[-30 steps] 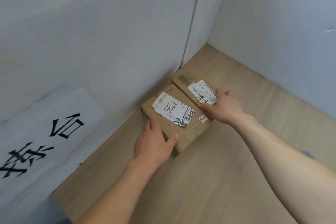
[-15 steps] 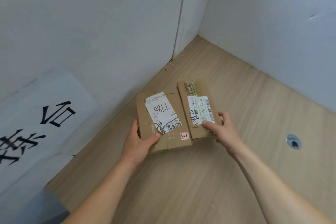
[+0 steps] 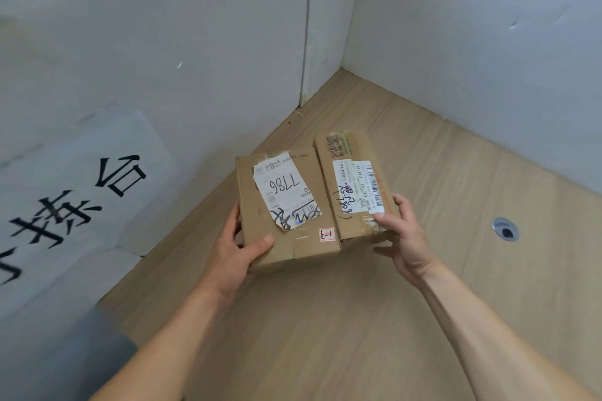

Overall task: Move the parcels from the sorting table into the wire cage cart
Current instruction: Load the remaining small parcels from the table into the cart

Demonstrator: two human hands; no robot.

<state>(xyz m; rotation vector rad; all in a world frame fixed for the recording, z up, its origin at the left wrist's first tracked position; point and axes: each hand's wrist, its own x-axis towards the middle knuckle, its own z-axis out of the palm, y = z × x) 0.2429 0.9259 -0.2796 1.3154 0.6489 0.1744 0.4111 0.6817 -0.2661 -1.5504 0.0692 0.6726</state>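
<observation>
Two brown cardboard parcels sit side by side above the wooden sorting table (image 3: 325, 335). The wider left parcel (image 3: 286, 238) carries a white label with "7786" written on it. My left hand (image 3: 237, 254) grips its near left corner, thumb on top. The narrower right parcel (image 3: 350, 153) has a barcode label. My right hand (image 3: 402, 238) grips its near right corner, thumb on the label. Both parcels look lifted clear of the tabletop. No wire cage cart is in view.
White panel walls (image 3: 472, 58) close the table's far corner on two sides. A white sheet with large black characters (image 3: 75, 198) hangs on the left wall. A round metal grommet hole (image 3: 506, 230) sits in the tabletop to the right.
Both hands have drawn the two parcels out of the far corner toward me and raised them. The parcels now face me squarely, and the grommet hole has come into view.
</observation>
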